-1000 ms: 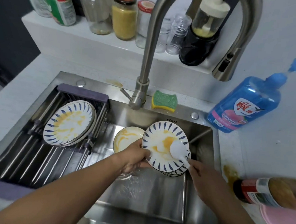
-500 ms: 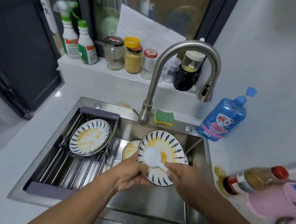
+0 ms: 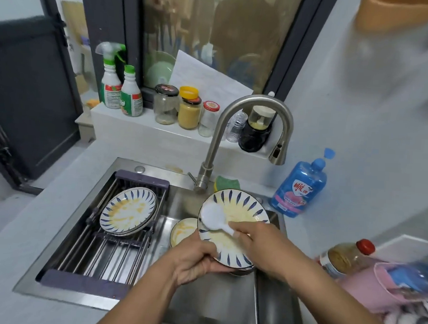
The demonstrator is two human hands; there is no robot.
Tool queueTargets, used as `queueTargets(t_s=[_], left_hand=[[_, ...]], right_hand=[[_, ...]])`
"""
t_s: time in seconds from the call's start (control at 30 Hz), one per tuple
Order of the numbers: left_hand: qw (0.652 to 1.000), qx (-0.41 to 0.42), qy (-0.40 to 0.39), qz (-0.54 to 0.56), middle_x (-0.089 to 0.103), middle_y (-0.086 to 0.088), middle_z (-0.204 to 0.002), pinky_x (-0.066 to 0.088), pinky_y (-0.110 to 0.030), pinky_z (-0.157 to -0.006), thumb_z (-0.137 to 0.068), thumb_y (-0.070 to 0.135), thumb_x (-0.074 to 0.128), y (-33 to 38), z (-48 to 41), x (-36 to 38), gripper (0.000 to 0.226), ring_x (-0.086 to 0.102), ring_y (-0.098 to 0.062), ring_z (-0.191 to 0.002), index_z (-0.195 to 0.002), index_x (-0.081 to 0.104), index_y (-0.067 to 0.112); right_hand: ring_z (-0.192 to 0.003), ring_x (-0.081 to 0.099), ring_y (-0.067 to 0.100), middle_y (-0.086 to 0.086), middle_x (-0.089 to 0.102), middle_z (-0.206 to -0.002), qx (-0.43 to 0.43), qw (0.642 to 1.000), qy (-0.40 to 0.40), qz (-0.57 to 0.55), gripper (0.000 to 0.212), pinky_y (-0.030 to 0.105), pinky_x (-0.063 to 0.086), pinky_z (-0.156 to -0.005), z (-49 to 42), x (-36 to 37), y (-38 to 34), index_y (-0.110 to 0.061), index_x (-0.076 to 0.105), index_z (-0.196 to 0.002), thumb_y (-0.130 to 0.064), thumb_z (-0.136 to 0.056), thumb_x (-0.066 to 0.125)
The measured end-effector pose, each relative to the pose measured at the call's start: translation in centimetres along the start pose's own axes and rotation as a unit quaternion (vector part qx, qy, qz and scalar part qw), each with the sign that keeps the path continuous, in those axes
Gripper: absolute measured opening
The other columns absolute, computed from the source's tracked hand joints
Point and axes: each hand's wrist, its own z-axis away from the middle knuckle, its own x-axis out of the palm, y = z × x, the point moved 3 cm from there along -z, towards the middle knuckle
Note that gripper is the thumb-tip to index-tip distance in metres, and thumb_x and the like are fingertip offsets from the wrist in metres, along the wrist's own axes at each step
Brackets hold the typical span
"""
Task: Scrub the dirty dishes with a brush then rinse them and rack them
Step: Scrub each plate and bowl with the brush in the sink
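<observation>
Scrubbing step, by my reading. Left hand [image 3: 192, 262] gripped the lower rim of the plate [image 3: 240, 207], fingers curled beneath and thumb on the face. The plate was held tilted above the sink [image 3: 213, 298]. Right hand [image 3: 260, 243] was closed round the handle of the white brush [image 3: 211, 215], whose head pressed on the plate's upper-left face. Yellow smear lay across the centre.

Risks: the plate was held by one edge only. Hard brush pressure on a slick rim could twist it loose onto the soiled bowl [image 3: 183, 231] just below and chip both.

Surroundings:
- The rack [image 3: 99, 250] carried a stack of soiled plates [image 3: 128, 210], filling space that clean ones would need.
- The faucet [image 3: 212, 149] showed no water, so rinsing would call for a free hand.
- A sauce bottle [image 3: 344, 258] lay on its side near the right forearm, likely to be knocked.
- A blue soap bottle [image 3: 299, 188] stood behind.
</observation>
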Motion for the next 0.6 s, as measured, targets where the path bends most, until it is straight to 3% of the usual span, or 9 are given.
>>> queueTargets(t_s=[0.13, 0.23, 0.33, 0.47, 0.53, 0.6], left_hand=[[1.0, 0.0, -0.015, 0.022, 0.062, -0.037, -0.127, 0.049, -0.07, -0.092, -0.077, -0.032, 0.035, -0.6, 0.7, -0.9, 0.064, 0.062, -0.052, -0.117, -0.135, 0.049, -0.009], [0.999, -0.004, -0.035, -0.006, 0.063, -0.028, -0.133, 0.048, -0.07, -0.096, -0.079, -0.03, 0.035, -1.4, 1.4, -0.1, 0.07, 0.062, -0.047, -0.122, -0.14, 0.05, 0.0], [1.0, -0.001, -0.029, -0.005, 0.065, -0.022, -0.133, 0.048, -0.07, -0.094, -0.081, -0.031, 0.034, -1.4, 1.7, 0.4, 0.07, 0.063, -0.045, -0.121, -0.14, 0.051, 0.005], [0.999, 0.03, 0.016, 0.031, 0.067, -0.024, -0.13, 0.049, -0.075, -0.087, -0.083, -0.031, 0.039, -0.7, 1.4, -0.8, 0.067, 0.064, -0.049, -0.117, -0.139, 0.05, 0.006], [0.996, 0.042, 0.04, 0.07, 0.065, -0.025, -0.132, 0.051, -0.073, -0.085, -0.088, -0.019, 0.055, -0.3, 1.4, -1.2, 0.062, 0.064, -0.05, -0.117, -0.144, 0.045, 0.006], [0.99, 0.053, 0.068, 0.108, 0.066, -0.024, -0.132, 0.057, -0.068, -0.078, -0.097, 0.008, 0.059, 0.1, 1.5, -1.1, 0.051, 0.067, -0.046, -0.115, -0.146, 0.045, 0.008]], right_hand=[[-0.12, 0.058, 0.017, -0.009, 0.065, -0.132, -0.016, 0.998, -0.061, 0.01, 0.034, 0.028, 0.046, -0.093, 2.6, 0.3, -0.1, -0.054, 0.055, -0.135, -0.042, -0.105, 0.046], [-0.124, 0.056, 0.02, -0.011, 0.06, -0.138, -0.014, 0.997, -0.028, 0.064, 0.036, 0.033, 0.047, -0.095, 2.4, -0.5, -0.6, -0.06, 0.044, -0.139, -0.048, -0.105, 0.039], [-0.123, 0.056, 0.027, -0.002, 0.057, -0.141, 0.008, 0.992, 0.03, 0.121, 0.042, 0.037, 0.047, -0.093, 1.7, -1.5, -0.4, -0.057, 0.034, -0.147, -0.044, -0.108, 0.031], [-0.115, 0.06, 0.028, 0.0, 0.06, -0.135, 0.047, 0.986, 0.046, 0.151, 0.041, 0.039, 0.051, -0.091, 1.7, -2.5, 1.5, -0.051, 0.038, -0.146, -0.039, -0.108, 0.028], [-0.105, 0.062, 0.024, -0.003, 0.064, -0.127, 0.058, 0.987, 0.041, 0.142, 0.037, 0.036, 0.051, -0.083, 1.8, -2.6, 2.3, -0.05, 0.046, -0.139, -0.039, -0.107, 0.031], [-0.097, 0.061, 0.022, -0.004, 0.066, -0.119, 0.062, 0.989, 0.02, 0.132, 0.033, 0.034, 0.049, -0.077, 1.9, -2.2, 2.5, -0.045, 0.053, -0.132, -0.039, -0.106, 0.033]])
